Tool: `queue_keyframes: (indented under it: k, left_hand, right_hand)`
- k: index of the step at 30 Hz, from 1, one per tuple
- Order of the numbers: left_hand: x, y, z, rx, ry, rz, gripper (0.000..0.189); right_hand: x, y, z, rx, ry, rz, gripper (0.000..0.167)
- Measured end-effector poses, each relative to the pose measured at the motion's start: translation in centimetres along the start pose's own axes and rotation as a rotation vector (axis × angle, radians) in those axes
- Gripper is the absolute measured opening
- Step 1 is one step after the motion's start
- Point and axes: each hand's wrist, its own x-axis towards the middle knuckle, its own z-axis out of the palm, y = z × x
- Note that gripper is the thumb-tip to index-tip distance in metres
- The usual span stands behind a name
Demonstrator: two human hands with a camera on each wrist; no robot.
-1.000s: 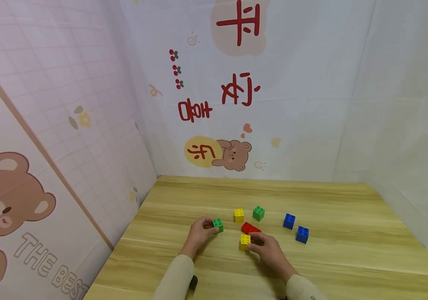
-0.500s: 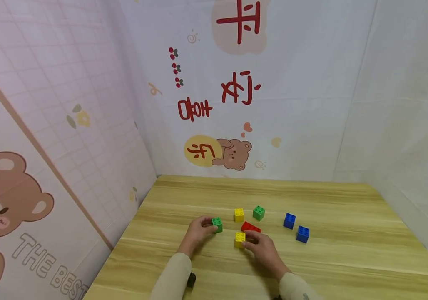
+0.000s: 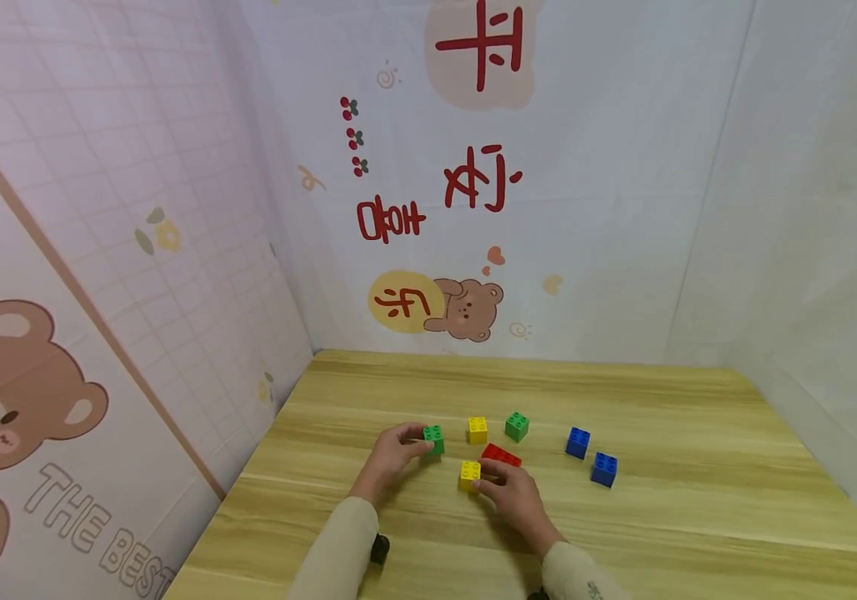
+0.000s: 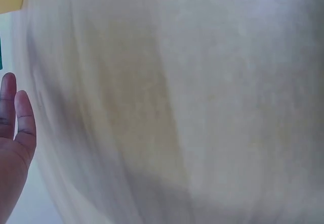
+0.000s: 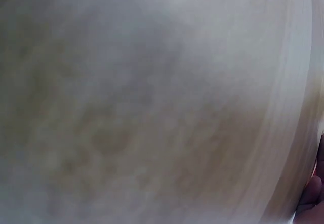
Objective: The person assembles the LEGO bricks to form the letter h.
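In the head view my left hand (image 3: 393, 451) pinches a green toy brick (image 3: 433, 440) between thumb and fingers, left of the group of bricks. My right hand (image 3: 509, 493) pinches a yellow toy brick (image 3: 469, 477) from its right side, nearer to me. A flat red brick (image 3: 502, 456) lies just beyond the right fingers. A second yellow brick (image 3: 477, 430) sits to the right of the green one I hold. The left wrist view catches two left fingers (image 4: 25, 118) at its edge, and the right wrist view only a sliver of the right hand (image 5: 311, 198).
Another green brick (image 3: 517, 427) stands behind the red one. Two blue bricks (image 3: 578, 442) stand apart on the right side of the wooden table (image 3: 699, 467). A printed cloth (image 3: 593, 208) hangs behind the table's far edge.
My right hand has brought its yellow brick leftward and slightly away from me, closer to the green one. My left hand with the green brick has shifted a little farther from me.
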Motion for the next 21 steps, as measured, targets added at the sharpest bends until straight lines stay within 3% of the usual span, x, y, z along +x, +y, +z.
queue_keyframes:
  k: [4, 11, 21]
  left_hand:
    - [0.0, 0.5, -0.4, -0.048, -0.026, -0.024, 0.039]
    - [0.2, 1.3, -0.5, -0.024, -0.055, -0.028, 0.044]
    - [0.6, 2.1, 0.5, -0.019, -0.116, 0.037, 0.045]
  right_hand:
    - [0.0, 0.0, 0.2, 0.021, 0.002, -0.035, 0.045]
    - [0.3, -0.3, 0.4, 0.003, -0.004, -0.035, 0.045]
    - [0.3, -0.5, 0.6, -0.003, -0.001, -0.025, 0.045]
